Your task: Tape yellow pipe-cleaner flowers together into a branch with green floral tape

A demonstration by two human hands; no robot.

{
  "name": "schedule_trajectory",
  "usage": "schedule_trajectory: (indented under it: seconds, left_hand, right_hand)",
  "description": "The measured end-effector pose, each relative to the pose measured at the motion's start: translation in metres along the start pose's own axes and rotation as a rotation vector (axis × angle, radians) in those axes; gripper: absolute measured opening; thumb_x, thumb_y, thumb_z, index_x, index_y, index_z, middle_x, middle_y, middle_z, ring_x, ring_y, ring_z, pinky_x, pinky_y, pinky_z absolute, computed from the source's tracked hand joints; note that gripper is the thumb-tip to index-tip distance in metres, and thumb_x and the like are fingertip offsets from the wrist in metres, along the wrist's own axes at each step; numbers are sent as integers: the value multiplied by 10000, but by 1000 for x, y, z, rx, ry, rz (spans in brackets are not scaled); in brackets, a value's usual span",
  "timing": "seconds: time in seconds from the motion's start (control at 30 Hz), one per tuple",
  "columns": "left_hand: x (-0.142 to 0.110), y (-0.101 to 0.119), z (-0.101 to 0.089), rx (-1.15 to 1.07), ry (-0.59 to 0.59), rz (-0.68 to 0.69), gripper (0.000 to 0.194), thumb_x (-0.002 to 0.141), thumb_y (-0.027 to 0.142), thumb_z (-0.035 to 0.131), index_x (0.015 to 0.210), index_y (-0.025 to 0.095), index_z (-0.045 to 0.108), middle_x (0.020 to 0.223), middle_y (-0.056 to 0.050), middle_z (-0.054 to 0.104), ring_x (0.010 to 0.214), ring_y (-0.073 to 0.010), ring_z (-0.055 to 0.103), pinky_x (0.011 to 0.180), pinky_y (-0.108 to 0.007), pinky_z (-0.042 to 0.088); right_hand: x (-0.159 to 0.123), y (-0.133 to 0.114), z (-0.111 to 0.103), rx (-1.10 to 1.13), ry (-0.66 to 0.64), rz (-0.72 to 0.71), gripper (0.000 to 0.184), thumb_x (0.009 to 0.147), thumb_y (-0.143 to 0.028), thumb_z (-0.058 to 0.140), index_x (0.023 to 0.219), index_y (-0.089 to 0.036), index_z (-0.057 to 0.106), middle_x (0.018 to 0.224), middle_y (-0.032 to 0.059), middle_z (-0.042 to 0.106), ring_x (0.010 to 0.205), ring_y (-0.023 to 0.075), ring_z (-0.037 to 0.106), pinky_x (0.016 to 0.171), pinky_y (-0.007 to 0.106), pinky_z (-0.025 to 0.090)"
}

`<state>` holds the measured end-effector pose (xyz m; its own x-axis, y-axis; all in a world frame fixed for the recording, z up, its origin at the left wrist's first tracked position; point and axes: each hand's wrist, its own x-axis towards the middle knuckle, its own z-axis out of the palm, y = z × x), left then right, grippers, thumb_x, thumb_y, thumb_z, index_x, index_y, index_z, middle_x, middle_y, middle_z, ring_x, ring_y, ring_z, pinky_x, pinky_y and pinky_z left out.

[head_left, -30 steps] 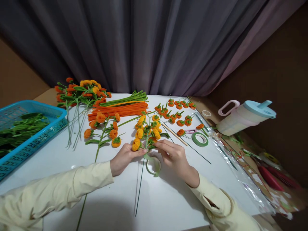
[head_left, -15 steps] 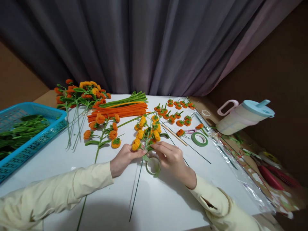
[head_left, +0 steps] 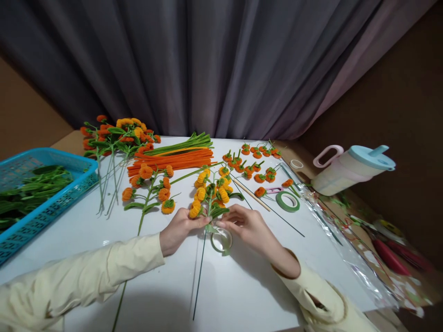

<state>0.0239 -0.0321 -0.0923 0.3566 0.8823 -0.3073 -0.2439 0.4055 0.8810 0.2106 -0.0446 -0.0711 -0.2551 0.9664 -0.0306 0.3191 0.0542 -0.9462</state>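
My left hand (head_left: 178, 230) pinches the stem of a spray of yellow-orange fuzzy pipe-cleaner flowers (head_left: 199, 193) just below the blooms. A dark wire stem (head_left: 199, 276) runs down from that grip towards the front of the table. Close to the right of the stem is my right hand (head_left: 247, 226), its fingers apart, beside a green leaf (head_left: 218, 211) at the base of the blooms. A roll of green floral tape (head_left: 221, 241) sits below the fingertips, with its loose strip reaching up to the stem.
A second flower spray (head_left: 148, 198) lies to the left, near a blue basket (head_left: 86, 173) of green leaves. Behind are orange pipe cleaners (head_left: 173, 159) and finished flowers (head_left: 121, 133). Small orange heads (head_left: 270, 175), another tape roll (head_left: 288, 202) and a cup (head_left: 346, 170) stand right.
My right hand has come off the leaf and its fingers have moved slightly lower and parted. The leaf now lies against the stem. My left hand keeps its grip.
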Motion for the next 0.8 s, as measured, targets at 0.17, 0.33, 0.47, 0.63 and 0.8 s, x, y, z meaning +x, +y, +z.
schedule_trajectory:
  seconds: [0.17, 0.33, 0.47, 0.63, 0.8]
  left_hand:
    - [0, 2, 1, 11, -2, 14, 240, 576, 245, 799, 590, 128, 590, 552, 30, 535, 576, -110, 476, 611, -233, 381]
    - [0, 7, 2, 49, -42, 60, 226, 603, 259, 786, 600, 130, 600, 586, 15, 571, 602, -123, 500, 619, -241, 391]
    - [-2, 10, 4, 63, -57, 66, 227, 621, 297, 780, 614, 124, 633, 604, 6, 594, 608, -126, 509, 619, -248, 391]
    - [-6, 14, 8, 45, -55, 54, 208, 635, 289, 773, 675, 124, 653, 666, -12, 627, 670, -148, 535, 681, -269, 411]
    - [-8, 19, 10, 103, -32, 112, 219, 642, 296, 763, 655, 136, 614, 643, 7, 581, 640, -127, 502, 643, -246, 408]
  right_hand:
    - [5, -4, 7, 262, -173, 161, 415, 551, -462, 801, 758, -134, 654, 783, 59, 681, 729, 186, 623, 710, 317, 491]
    - [5, -8, 23, 370, -100, 162, 390, 525, -435, 829, 622, -133, 601, 605, -22, 574, 555, 102, 492, 570, 257, 406]
    - [4, -6, 23, 476, -182, 187, 402, 570, -450, 810, 563, -144, 548, 468, -59, 483, 423, 74, 414, 449, 226, 334]
    - [3, -8, 17, 515, -186, 189, 354, 550, -389, 834, 564, -138, 585, 457, -66, 478, 413, 78, 459, 450, 216, 355]
    - [2, -9, 14, 465, -158, 190, 302, 570, -378, 825, 633, -125, 672, 484, -31, 560, 432, 89, 487, 457, 219, 358]
